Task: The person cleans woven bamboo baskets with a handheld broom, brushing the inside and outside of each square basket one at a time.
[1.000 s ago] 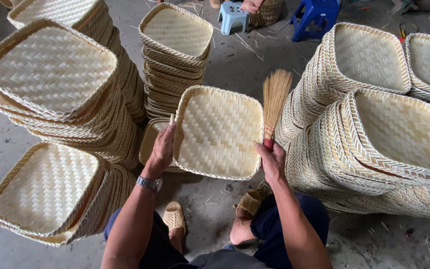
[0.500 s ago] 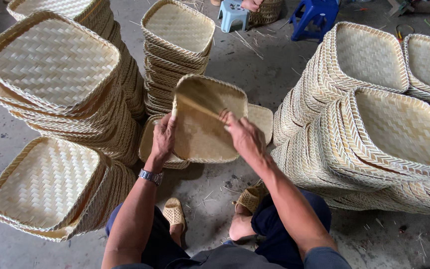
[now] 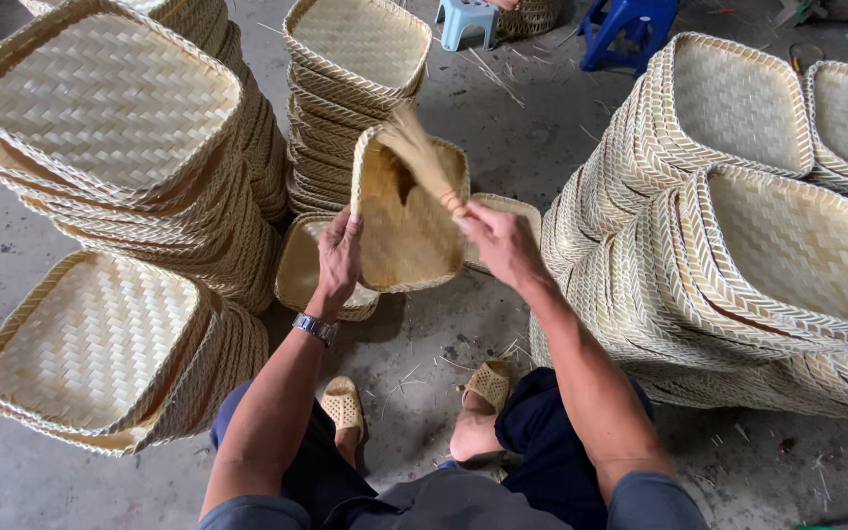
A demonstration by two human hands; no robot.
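A square woven bamboo tray (image 3: 414, 245) stands tilted on edge in front of me, its inside facing right. My left hand (image 3: 339, 257), with a watch on the wrist, grips the tray's left rim. My right hand (image 3: 501, 242) holds a small straw brush (image 3: 421, 162) whose bristles, blurred with motion, lie inside the upper part of the tray. Under the tray, two more trays (image 3: 298, 270) lie on the concrete floor.
Tall stacks of woven trays surround me: at left (image 3: 100, 108), lower left (image 3: 90, 344), back middle (image 3: 360, 59) and leaning at right (image 3: 738, 216). A light blue stool (image 3: 468, 20) and a dark blue stool (image 3: 640, 25) stand behind. My sandalled feet (image 3: 345, 407) rest on the floor.
The tray went from facing me flat to tilted on edge. My right hand left the tray's rim and now sweeps the brush across its inside.
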